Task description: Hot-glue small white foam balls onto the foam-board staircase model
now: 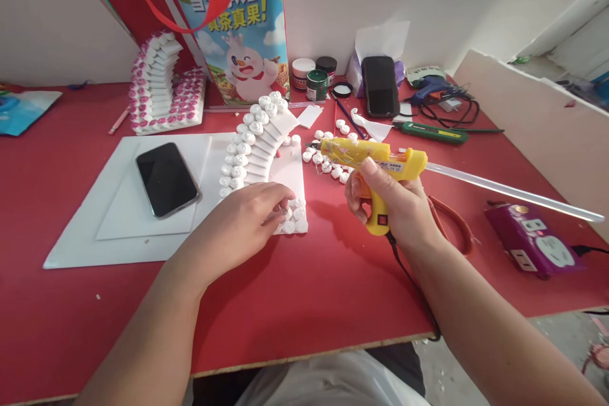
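My right hand (pixel 394 193) is wrapped round the handle of a yellow hot glue gun (pixel 356 151), its nozzle pointing left and a long clear glue stick (pixel 514 190) sticking out of its back. My left hand (pixel 252 212) is bent over the front of a white foam base, fingertips pinched at a small white rosette (pixel 287 213); the fingers partly hide it. More white rosettes (pixel 299 216) cover that corner of the base. Behind my left hand rises a curved white stair-like piece (pixel 259 155) edged with rosettes. Loose rosettes (pixel 337 171) lie under the glue gun's nozzle.
A phone (pixel 167 179) rests on white foam sheets (pixel 109 203) at left. Behind stand a finished-looking pink-and-white piece (pixel 162 89), a printed bag (pixel 242 32), paint jars (pixel 316 85) and another phone (pixel 380 85). A green cutter (pixel 435 133) and purple power socket (pixel 533 238) lie at right.
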### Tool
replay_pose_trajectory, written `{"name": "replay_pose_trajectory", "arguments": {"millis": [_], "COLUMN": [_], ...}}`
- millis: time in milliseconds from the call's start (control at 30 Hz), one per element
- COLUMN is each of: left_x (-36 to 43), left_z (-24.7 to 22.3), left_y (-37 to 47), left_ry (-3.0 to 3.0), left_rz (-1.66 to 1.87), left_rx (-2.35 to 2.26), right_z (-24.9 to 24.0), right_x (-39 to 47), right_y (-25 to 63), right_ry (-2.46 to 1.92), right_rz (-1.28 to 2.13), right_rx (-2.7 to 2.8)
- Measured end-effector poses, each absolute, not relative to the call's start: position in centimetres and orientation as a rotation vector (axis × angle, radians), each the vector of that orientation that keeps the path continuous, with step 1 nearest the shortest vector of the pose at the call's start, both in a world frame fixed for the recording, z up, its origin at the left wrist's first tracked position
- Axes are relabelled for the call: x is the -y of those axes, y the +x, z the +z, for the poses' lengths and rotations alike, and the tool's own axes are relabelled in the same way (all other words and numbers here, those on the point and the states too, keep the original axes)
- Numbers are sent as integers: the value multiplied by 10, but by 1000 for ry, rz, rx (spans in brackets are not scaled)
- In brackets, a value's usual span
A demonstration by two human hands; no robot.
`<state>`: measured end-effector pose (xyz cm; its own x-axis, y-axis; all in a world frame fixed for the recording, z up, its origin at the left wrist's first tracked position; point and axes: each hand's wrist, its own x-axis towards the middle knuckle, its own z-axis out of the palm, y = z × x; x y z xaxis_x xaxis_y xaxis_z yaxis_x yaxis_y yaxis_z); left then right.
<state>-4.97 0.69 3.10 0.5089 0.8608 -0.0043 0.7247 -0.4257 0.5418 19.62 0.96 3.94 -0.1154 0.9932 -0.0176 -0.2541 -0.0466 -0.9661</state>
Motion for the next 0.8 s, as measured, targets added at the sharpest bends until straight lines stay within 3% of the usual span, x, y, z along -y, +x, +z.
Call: {"name": "replay_pose_trajectory", "arguments": {"millis": [800], "left_x": [-12], "left_z": [29], "left_y": [-49], "left_ry": [2196], "left_rz": [407], "left_rx": [-1203], "right_z": [37], "right_x": [-9], "right_y": [198], "right_ry": [-977], "right_rz": [1430], "right_rx": [1115]}}
